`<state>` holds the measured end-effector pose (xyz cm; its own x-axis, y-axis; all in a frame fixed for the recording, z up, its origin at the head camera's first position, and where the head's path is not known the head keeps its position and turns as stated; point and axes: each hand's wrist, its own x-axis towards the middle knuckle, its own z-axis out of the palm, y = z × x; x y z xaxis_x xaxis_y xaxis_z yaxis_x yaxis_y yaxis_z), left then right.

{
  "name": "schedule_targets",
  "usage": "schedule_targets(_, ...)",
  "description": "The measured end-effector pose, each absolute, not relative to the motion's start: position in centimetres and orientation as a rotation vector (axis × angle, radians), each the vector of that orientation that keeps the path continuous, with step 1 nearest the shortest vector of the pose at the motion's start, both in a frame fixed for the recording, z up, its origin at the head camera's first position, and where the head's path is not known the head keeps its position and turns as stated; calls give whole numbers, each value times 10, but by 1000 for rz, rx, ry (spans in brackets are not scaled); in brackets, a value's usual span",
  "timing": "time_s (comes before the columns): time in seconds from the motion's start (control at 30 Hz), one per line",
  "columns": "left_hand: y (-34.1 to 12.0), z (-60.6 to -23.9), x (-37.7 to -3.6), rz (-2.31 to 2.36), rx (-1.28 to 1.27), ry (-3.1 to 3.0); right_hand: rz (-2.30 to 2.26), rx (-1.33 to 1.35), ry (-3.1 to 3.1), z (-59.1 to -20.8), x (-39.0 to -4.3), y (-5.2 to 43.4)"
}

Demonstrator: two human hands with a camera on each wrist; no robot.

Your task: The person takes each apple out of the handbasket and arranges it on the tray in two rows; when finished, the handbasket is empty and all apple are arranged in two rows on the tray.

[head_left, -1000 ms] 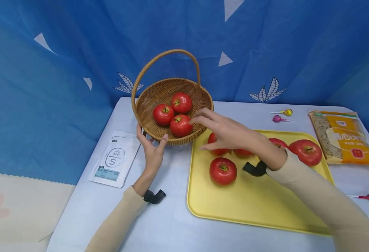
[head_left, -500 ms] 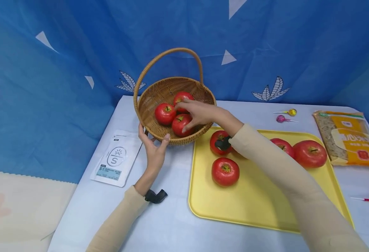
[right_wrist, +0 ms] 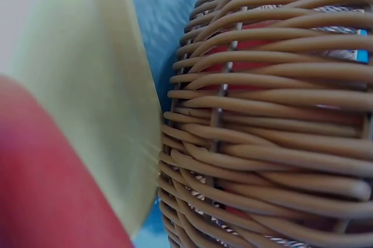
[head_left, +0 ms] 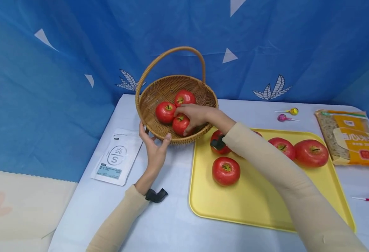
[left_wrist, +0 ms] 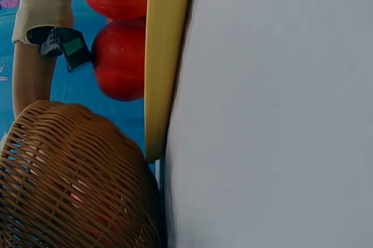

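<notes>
A wicker basket (head_left: 159,91) with a hoop handle stands on the table and holds three red apples. My right hand (head_left: 194,118) reaches over its rim and curls round the nearest apple (head_left: 179,124); the two other apples (head_left: 165,112) lie beside it. My left hand (head_left: 154,147) cups the basket's near rim from outside, thumb and fingers against the weave. The right wrist view shows the basket wall (right_wrist: 274,120) up close; the left wrist view shows the basket (left_wrist: 76,184) and the tray's edge (left_wrist: 166,56).
A yellow tray (head_left: 253,196) to the right holds several more apples (head_left: 226,170). A white pouch (head_left: 115,157) lies left of the basket. Lollipops (head_left: 284,118) and a packet of food (head_left: 349,138) lie at the far right. A blue cloth backs the table.
My right hand moved from above the tray's apples left into the basket and closed round the nearest apple. The left hand stayed on the basket's rim.
</notes>
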<state>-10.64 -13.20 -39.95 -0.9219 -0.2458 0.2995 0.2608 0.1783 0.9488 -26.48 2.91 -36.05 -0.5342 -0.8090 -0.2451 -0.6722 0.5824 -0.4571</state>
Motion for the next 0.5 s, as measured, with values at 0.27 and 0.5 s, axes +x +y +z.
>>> schedule_targets(0.27, -132, -399, -110, -1811, -17, -2076, -563, -1259, 2400, -352, -265, 38)
schedule_targets(0.5, -133, -398, -114, -1818, -7, -2068, -813, -1297, 2508, -326, -251, 61)
